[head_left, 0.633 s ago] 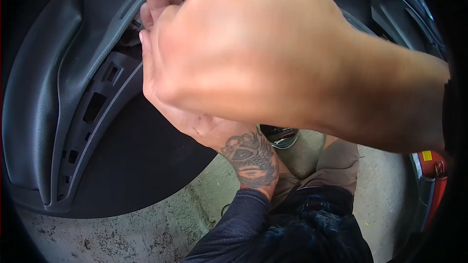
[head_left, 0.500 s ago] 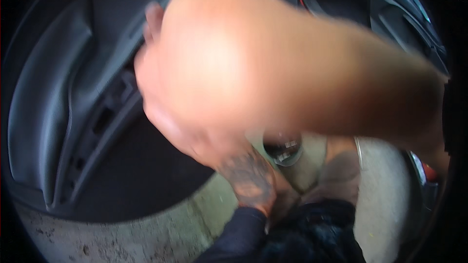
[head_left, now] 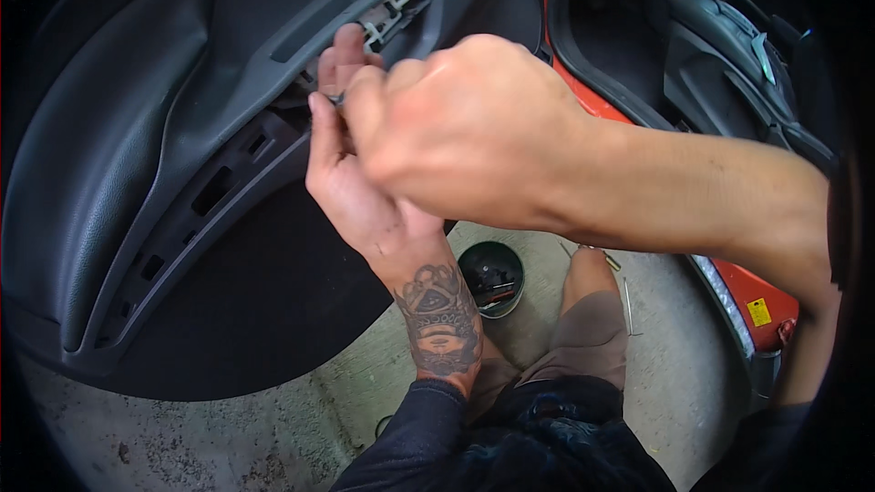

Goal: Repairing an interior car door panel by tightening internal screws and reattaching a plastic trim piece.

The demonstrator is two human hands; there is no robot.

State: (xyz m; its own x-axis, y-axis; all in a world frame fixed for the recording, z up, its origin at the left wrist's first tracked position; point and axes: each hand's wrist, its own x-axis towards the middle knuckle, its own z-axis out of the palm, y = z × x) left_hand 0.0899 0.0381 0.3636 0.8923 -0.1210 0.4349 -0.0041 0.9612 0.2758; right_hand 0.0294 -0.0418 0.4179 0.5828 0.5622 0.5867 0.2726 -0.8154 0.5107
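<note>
A dark car door panel (head_left: 260, 310) fills the left side, with a long slotted recess (head_left: 178, 228) running diagonally across it and pale clips (head_left: 398, 2) near its upper end. Over this recess, my left hand (head_left: 365, 196) is turned palm up, its thumb and fingertips closed around a small dark piece (head_left: 335, 99) too hidden to name. My right hand (head_left: 469, 118) crosses in front from the right, fingers curled in at the same spot. What its fingertips grip is covered by the hand itself.
A round dark bucket (head_left: 521, 284) with small loose parts inside stands on the concrete floor (head_left: 273, 419) by my knee. A thin metal rod (head_left: 629, 305) lies farther right. The orange-red car body (head_left: 597, 102) borders the open doorway; a padded armrest (head_left: 109, 146) bulges at far left.
My right hand has moved right and down from the panel, exposing the pale clips and my left fingers. The view has shifted, and the bucket shows more fully.
</note>
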